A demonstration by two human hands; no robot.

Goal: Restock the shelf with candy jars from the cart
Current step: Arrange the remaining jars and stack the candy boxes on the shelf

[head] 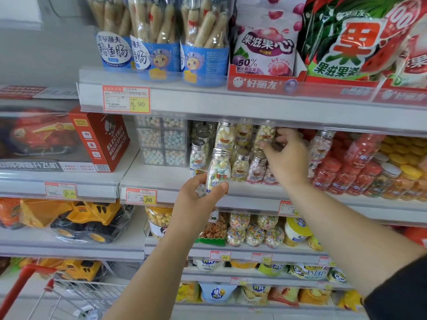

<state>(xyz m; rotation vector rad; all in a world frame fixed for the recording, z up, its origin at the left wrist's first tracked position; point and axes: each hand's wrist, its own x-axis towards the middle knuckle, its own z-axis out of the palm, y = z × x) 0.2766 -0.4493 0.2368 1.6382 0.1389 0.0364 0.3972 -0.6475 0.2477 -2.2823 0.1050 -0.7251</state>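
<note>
Gripping a candy jar [218,167], left hand [196,197] beside tag [141,197], seemingly 3.80.

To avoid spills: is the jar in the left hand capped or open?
Capped. The candy jar in the left hand has a silver lid on top.

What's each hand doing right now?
Left hand: grips a silver-capped candy jar in front of the shelf.
Right hand: pinches a stacked candy jar.
</note>
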